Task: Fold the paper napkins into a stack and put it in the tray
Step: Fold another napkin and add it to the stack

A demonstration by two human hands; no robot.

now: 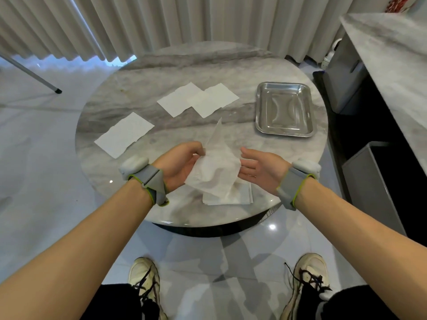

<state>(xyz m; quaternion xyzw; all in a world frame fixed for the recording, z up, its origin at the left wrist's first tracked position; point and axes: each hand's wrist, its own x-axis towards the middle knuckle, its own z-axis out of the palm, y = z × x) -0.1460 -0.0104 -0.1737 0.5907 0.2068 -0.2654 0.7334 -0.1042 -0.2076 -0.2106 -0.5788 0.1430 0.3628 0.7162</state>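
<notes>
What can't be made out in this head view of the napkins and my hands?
- Folded white napkin stack: head view; the crumpled white paper napkin gripped by the left hand covers most of it, so its count is unclear.
- Right hand: head view; its fingertips meet that napkin's edge, contact unclear.
- Round grey marble table: head view; its own top hides the base.

Bare forearms. Grey fabric straps (151, 181), lime-green piping, wrap wrists behind left grip (178, 165) and right grip (261, 169); white rounded pod (134, 166) on each strap. Black trousers (115, 301). Scuffed off-white trainers (144, 280), dark laces.
</notes>
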